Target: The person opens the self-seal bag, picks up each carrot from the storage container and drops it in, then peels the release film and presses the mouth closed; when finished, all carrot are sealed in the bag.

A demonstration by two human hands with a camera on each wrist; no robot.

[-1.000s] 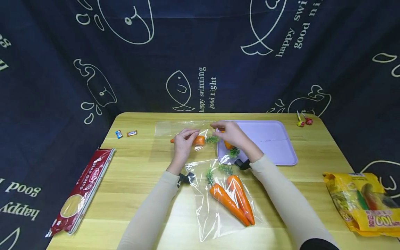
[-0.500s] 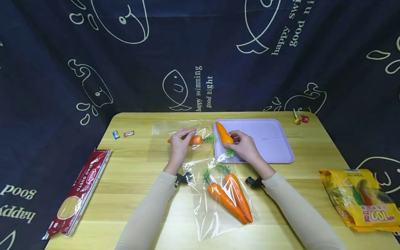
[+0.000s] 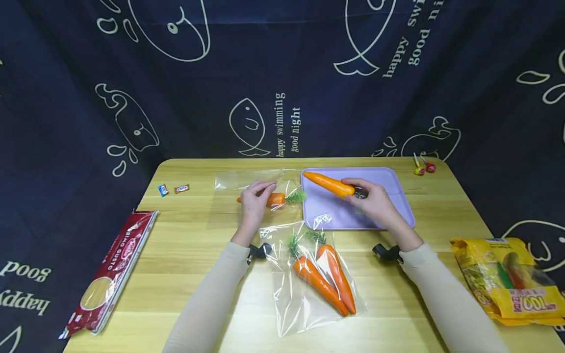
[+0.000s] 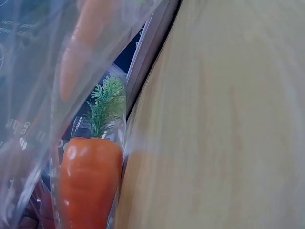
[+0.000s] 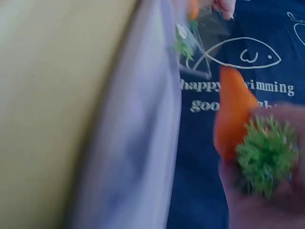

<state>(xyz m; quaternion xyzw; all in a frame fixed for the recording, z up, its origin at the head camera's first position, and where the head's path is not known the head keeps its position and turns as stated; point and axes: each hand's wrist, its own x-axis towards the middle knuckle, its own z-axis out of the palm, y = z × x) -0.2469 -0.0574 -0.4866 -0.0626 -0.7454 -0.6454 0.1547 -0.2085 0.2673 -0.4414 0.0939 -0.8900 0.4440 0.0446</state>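
Over the purple tray [image 3: 318,215], my right hand [image 3: 376,202] grips an orange carrot [image 3: 328,184] near its leafy end, the tip pointing left. In the right wrist view its green leaves [image 5: 268,153] stick out beside my fingers. My left hand [image 3: 255,203] pinches film of a clear plastic bag [image 3: 225,181]. Inside that bag lies another carrot [image 4: 90,181], partly hidden behind the hand in the head view. Nearer to me is a second clear bag [image 3: 287,314] with two carrots [image 3: 320,284] in it; its upper end overlaps the tray's near edge.
A red pasta-like packet [image 3: 112,272] lies at the left edge. Two small wrapped sweets [image 3: 181,189] sit at the back left. Two lollipops [image 3: 423,168] are at the back right. A yellow packet [image 3: 507,279] lies at the right edge. A dark printed curtain [image 3: 353,113] hangs behind the table.
My right hand left the bag, took hold of the carrot on the tray and moved right and up with it, turning it more sideways. The left hand stays at its bag.
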